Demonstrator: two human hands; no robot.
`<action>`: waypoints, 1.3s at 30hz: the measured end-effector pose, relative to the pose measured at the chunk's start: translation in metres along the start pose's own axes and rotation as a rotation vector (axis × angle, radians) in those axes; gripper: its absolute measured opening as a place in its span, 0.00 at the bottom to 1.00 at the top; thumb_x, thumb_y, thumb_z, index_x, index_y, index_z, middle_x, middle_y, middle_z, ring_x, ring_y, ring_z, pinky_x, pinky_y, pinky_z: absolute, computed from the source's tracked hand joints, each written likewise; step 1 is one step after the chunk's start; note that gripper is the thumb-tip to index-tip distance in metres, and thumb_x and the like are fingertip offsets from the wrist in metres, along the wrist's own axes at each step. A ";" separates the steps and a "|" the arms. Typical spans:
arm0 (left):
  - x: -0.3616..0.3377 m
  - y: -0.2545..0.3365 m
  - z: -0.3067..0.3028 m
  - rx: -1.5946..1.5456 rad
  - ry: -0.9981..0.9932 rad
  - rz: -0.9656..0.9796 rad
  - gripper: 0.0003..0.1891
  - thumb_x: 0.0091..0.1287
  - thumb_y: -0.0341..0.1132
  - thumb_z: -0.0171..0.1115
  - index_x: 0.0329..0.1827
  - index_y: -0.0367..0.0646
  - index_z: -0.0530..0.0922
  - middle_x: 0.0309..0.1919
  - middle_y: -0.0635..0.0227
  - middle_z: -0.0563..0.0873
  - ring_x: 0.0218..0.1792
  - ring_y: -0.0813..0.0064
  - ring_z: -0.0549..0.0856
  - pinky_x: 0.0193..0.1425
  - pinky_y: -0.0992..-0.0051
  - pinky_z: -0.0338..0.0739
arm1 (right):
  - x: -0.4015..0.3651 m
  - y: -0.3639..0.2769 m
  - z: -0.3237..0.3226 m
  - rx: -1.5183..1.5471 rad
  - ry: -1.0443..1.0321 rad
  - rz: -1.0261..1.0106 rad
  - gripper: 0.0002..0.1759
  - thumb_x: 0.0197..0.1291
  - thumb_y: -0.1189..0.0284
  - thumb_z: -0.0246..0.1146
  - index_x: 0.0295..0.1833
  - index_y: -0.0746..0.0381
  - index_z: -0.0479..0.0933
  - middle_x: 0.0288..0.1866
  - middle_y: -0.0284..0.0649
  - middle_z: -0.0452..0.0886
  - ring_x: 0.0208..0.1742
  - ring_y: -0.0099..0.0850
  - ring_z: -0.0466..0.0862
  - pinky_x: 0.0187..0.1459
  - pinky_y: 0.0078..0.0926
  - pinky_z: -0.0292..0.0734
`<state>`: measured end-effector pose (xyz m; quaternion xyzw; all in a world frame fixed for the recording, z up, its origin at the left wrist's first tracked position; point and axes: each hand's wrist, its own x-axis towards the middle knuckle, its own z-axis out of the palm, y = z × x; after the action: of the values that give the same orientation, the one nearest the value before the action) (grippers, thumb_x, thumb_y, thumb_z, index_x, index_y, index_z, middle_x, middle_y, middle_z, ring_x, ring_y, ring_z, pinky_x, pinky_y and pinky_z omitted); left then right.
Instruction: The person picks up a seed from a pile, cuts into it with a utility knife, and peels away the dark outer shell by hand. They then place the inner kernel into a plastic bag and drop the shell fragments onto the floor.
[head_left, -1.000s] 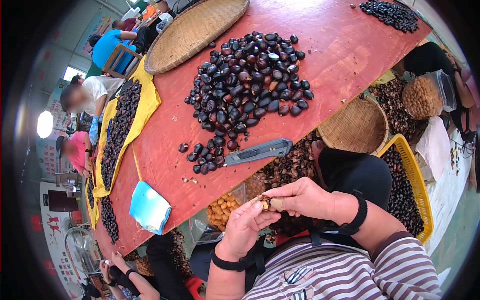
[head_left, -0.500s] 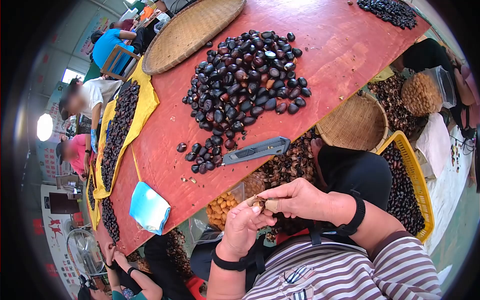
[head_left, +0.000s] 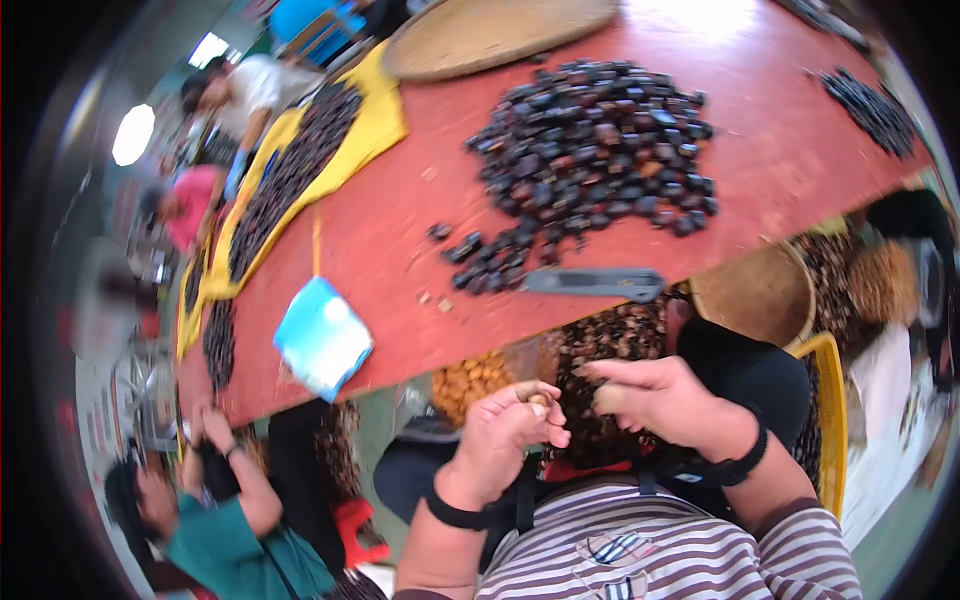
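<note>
My left hand [head_left: 505,435] is closed on a small tan nut [head_left: 539,400], part of which shows between thumb and fingers. Apart from it, to the right, my right hand [head_left: 665,400] has its thumb and fingers spread, somewhat blurred, with nothing visible in them. Both hands are above my lap, over a heap of broken brown shells [head_left: 612,345]. Just beyond, at the table's edge, lies a grey utility knife [head_left: 595,284]. Behind the knife a big pile of dark glossy nuts [head_left: 600,140] covers part of the red table [head_left: 410,310].
A bag of orange peeled nuts [head_left: 470,385] is left of the shells. To the right are a woven basket [head_left: 755,295] and a yellow crate [head_left: 832,420]. On the table are a round woven tray [head_left: 500,35] and a blue-white mask [head_left: 322,335]. A co-worker in green [head_left: 240,550] sits at left.
My hands were together on the nut; now the right hand has come away to the right and opened, while the left keeps the nut. The view has turned, shifting the table rightward.
</note>
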<state>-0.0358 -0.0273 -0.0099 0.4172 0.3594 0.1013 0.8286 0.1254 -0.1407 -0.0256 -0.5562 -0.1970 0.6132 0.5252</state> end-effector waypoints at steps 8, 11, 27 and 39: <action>-0.138 0.016 -0.136 0.086 0.872 0.386 0.11 0.58 0.30 0.51 0.43 0.36 0.72 0.31 0.67 0.79 0.29 0.79 0.80 0.36 0.81 0.73 | 0.021 0.011 -0.006 -0.126 -0.023 -0.101 0.20 0.57 0.73 0.49 0.56 0.67 0.64 0.34 0.39 0.76 0.24 0.20 0.72 0.25 0.14 0.70; -0.171 -0.053 -0.197 0.076 1.086 0.284 0.13 0.57 0.27 0.52 0.45 0.36 0.71 0.32 0.69 0.78 0.30 0.79 0.79 0.36 0.82 0.73 | 0.030 0.017 0.001 -0.247 -0.028 -0.098 0.21 0.58 0.70 0.51 0.56 0.66 0.65 0.32 0.37 0.75 0.23 0.18 0.70 0.24 0.12 0.67; -0.164 -0.386 -0.346 0.815 0.655 -0.498 0.24 0.53 0.42 0.54 0.52 0.43 0.68 0.40 0.59 0.79 0.41 0.62 0.78 0.45 0.67 0.72 | 0.026 -0.005 0.028 -0.293 0.266 -0.087 0.11 0.55 0.71 0.54 0.40 0.65 0.73 0.21 0.31 0.74 0.11 0.13 0.62 0.13 0.09 0.56; -0.055 0.052 -0.126 0.328 0.547 0.456 0.16 0.57 0.27 0.55 0.48 0.31 0.70 0.39 0.60 0.78 0.36 0.75 0.80 0.40 0.79 0.74 | 0.026 -0.011 0.006 -0.658 0.143 -0.261 0.07 0.49 0.72 0.61 0.33 0.64 0.76 0.19 0.30 0.71 0.20 0.16 0.68 0.22 0.17 0.67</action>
<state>-0.1541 0.0581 0.0086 0.5707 0.4766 0.3315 0.5807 0.1293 -0.1124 -0.0272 -0.7069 -0.4162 0.4043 0.4045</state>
